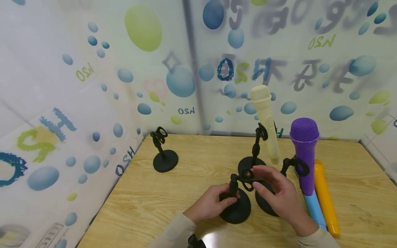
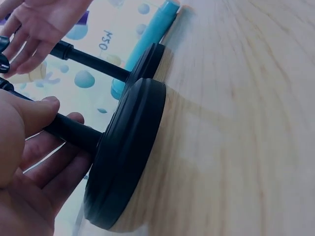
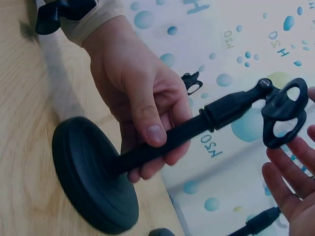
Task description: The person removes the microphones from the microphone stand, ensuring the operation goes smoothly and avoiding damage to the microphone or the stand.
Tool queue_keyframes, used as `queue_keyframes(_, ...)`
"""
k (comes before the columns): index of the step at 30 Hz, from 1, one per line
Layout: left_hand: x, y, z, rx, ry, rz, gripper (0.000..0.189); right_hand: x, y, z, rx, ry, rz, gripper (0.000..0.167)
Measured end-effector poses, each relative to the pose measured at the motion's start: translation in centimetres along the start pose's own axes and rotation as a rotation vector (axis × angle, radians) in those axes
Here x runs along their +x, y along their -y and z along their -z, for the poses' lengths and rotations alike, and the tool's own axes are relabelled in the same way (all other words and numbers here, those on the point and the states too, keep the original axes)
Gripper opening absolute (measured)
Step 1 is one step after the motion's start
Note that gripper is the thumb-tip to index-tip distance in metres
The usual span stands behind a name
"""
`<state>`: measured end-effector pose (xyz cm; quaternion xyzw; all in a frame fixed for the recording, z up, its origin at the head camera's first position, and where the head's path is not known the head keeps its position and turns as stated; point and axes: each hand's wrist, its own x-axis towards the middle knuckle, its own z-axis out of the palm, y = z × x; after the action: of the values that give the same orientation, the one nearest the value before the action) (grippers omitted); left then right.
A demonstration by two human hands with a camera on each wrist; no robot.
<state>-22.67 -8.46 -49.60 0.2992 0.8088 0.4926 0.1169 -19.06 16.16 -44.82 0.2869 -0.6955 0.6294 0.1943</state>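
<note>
Item, black front stand [image 1: 238, 210]: on the desk [image 1: 124, 213]; I see the left hand [image 1: 214, 203] gripping its pole. Right hand [image 1: 279, 197]: fingers parted, gently curved at the stand's clip [image 1: 247, 174], contact I cannot tell. Further right: purple microphone [image 1: 305, 155], orange microphone handle [image 1: 327, 203].

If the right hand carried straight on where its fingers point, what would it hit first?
Most likely the black clip topping the stand in the left hand; the right hand is right beside it, though contact is unclear.
</note>
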Motion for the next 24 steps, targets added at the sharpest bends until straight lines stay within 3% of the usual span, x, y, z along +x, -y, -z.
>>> queue_keyframes(6,0.1,0.3,0.4,0.017,-0.033,0.004,0.017,-0.3,0.2,1.2,-0.142,-0.003,-0.1,0.045)
queue_keyframes(24,-0.2,2.4,4.4,0.056,-0.267,0.095,0.016,-0.3,0.0,0.3,-0.108,0.047,-0.091,0.038)
